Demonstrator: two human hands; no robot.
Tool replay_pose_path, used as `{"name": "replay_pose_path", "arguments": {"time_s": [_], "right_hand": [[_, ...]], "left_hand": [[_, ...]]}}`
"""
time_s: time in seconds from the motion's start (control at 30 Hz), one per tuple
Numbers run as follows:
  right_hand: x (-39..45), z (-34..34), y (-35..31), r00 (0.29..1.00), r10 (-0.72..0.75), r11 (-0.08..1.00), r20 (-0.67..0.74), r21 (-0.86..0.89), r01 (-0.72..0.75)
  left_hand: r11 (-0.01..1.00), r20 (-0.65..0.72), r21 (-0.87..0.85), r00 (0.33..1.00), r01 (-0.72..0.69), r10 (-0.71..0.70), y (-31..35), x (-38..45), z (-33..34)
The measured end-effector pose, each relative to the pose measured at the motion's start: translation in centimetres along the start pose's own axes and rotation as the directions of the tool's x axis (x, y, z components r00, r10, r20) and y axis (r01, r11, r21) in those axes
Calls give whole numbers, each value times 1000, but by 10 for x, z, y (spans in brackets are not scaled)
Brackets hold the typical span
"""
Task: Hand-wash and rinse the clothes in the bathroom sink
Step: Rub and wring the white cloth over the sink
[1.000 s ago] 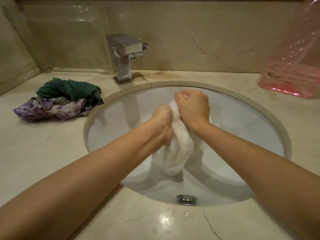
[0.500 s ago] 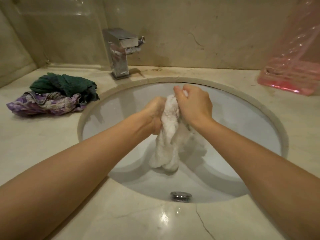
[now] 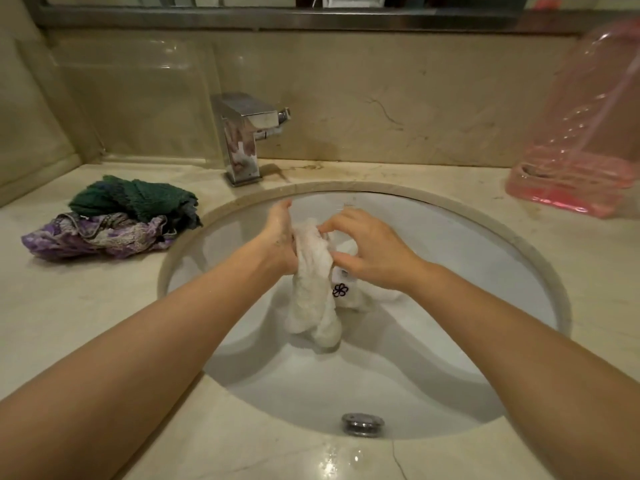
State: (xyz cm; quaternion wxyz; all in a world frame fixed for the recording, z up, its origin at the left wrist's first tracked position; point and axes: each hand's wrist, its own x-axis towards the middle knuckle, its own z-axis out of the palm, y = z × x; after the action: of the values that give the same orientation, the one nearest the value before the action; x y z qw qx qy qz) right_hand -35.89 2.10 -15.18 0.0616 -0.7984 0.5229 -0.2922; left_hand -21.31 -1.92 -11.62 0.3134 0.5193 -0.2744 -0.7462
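Scrubbing looks like the step in hand: the white cloth (image 3: 313, 289) hangs over the sink (image 3: 450, 244) basin, bunched between both hands. The left hand (image 3: 282, 242) grips its upper fold, and the right hand (image 3: 372, 252) pinches the cloth just beside it with curled fingers. To do it well, keep both holds close together, rub fold against fold, and work down the hanging tail below the hands. More clothes (image 3: 114, 220) wait on the tabletop (image 3: 69, 306), well left of the left hand.

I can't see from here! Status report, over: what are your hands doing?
Both hands on the white cloth, over the sink: left hand grips, right hand pinches. Tap not running. Green and purple clothes waiting on counter. Nothing blocking. Over.
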Motion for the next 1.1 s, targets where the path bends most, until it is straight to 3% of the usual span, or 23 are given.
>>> {"name": "replay_pose_path", "arguments": {"time_s": [0.17,0.27,0.33,0.4,0.53,0.63,0.73,0.87,0.97,1.1], "right_hand": [[1,-1,7,996,57,998,-68,-7,-58],[0,-4,3,970,196,973,-141,151,-175],[-1,-6,1,936,309,932,-168,251,-263],[-1,-8,1,901,384,901,-203,298,-316],[1,-14,-1,847,471,858,-246,353,-374],[0,-17,-1,821,504,837,-269,385,-388],[2,-18,4,810,514,824,-282,425,-375],[0,-23,17,820,536,804,-199,416,-425],[-3,-29,21,838,545,798,5,305,-520],[-6,-30,17,773,570,732,279,255,-632]], "left_hand": [[999,146,-48,989,13,-6,0,4,-4],[984,242,162,970,-68,28,-3,5,-4],[887,258,417,962,-197,92,-7,3,-1],[795,307,534,942,-286,132,-10,2,1],[695,385,631,917,-346,108,-16,1,5],[602,343,706,924,-373,170,-18,5,6],[592,326,701,917,-398,231,-17,6,4],[576,299,709,913,-406,276,-19,7,3],[590,248,694,906,-413,342,-18,7,4],[679,175,591,891,-436,419,-14,2,8]]}}
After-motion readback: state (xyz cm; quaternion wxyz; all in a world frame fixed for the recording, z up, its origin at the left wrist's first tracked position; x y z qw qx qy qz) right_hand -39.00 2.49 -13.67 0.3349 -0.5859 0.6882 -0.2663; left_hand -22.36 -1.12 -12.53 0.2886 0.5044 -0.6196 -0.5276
